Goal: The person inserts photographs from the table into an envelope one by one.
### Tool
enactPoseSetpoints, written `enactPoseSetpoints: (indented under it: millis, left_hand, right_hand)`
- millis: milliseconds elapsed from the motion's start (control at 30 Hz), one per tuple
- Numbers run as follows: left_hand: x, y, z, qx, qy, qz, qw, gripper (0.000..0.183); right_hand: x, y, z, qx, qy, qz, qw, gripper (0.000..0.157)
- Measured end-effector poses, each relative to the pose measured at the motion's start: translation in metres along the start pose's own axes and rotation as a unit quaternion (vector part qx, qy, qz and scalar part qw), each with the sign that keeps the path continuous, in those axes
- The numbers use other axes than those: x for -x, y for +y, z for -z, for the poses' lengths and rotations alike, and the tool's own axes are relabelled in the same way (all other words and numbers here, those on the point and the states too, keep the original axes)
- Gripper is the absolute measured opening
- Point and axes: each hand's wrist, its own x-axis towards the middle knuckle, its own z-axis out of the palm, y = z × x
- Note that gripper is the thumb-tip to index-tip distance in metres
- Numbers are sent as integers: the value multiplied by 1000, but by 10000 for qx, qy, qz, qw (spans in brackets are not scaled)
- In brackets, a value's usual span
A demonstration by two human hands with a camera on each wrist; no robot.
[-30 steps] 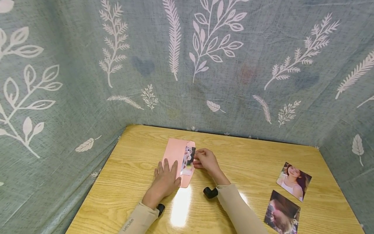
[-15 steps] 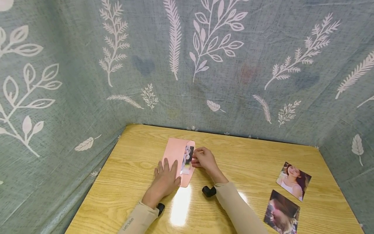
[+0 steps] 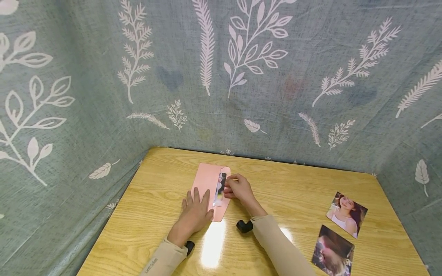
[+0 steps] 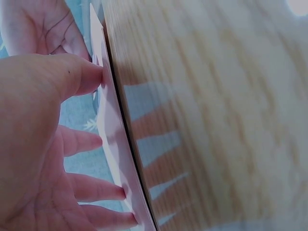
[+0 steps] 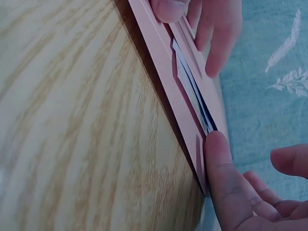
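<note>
A pink envelope (image 3: 205, 176) lies on the wooden table with its flap unfolded to the right. My left hand (image 3: 196, 209) rests on its front, fingers spread; thumb (image 4: 89, 77) and fingertips touch the paper in the left wrist view. A photo (image 3: 219, 191) sits partly inside the envelope's opening, only a narrow strip showing. My right hand (image 3: 239, 189) is at the photo's outer edge. In the right wrist view one fingertip (image 5: 219, 149) presses on that edge, and another digit (image 5: 291, 160) stands apart from it. The part of the photo inside the envelope is hidden.
Two more photos lie at the table's right side: a portrait (image 3: 347, 214) and, nearer me, a dark, glossy one (image 3: 333, 251). A grey-green curtain (image 3: 262, 76) with white leaf prints hangs round the table (image 3: 286, 191). Small black devices sit at both wrists.
My right hand has moved a little left, and the photo has slid further into the envelope, so a narrower strip shows. The left hand has stayed in place.
</note>
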Motion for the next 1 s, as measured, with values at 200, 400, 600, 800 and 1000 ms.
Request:
enactPoseSetpoints:
  millis: [200, 400, 600, 800, 1000]
  left_hand:
    - [0, 0, 0, 79, -37, 9, 10000, 68]
    - [0, 0, 1, 135, -67, 65, 9999, 69]
    - [-1, 0, -1, 105, -68, 78, 9999, 69]
    - [-2, -1, -3, 82, -64, 53, 9999, 69]
    - [-2, -2, -3, 29, -14, 15, 10000, 69]
  right_hand:
    - [-1, 0, -4, 10, 11, -11, 10000, 28]
    - [-3, 2, -8, -38, -15, 7, 10000, 28]
    - [-5, 4, -11, -140, -65, 7, 9999, 29]
    - [-5, 4, -14, -118, -52, 82, 9999, 33]
    - [-5, 3, -17, -348, -67, 112, 9993, 33]
